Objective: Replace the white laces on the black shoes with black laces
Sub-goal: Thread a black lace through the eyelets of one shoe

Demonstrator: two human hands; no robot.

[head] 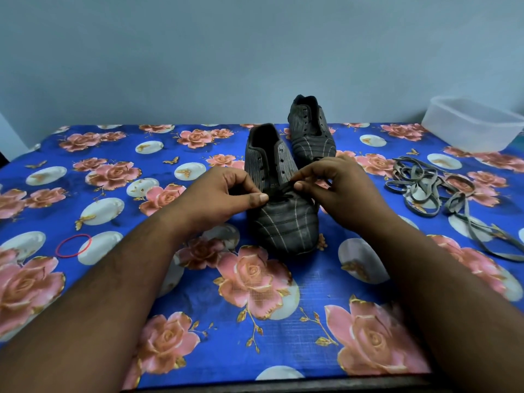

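Two black shoes stand on the flowered table. The near shoe (pixel 286 222) points its toe at me; the far shoe (pixel 310 129) stands behind it to the right, its eyelets bare. A black lace (pixel 282 191) crosses the lowest eyelets of the near shoe. My left hand (pixel 224 194) pinches one end of it at the left of the throat, and my right hand (pixel 337 185) pinches the other end at the right. The pulled-out greyish-white laces (pixel 431 191) lie in a loose heap to the right.
A clear plastic box (pixel 473 123) sits at the back right corner. A red rubber band (pixel 73 245) lies at the left on the blue flowered tablecloth (pixel 255 321). A plain wall rises behind the table.
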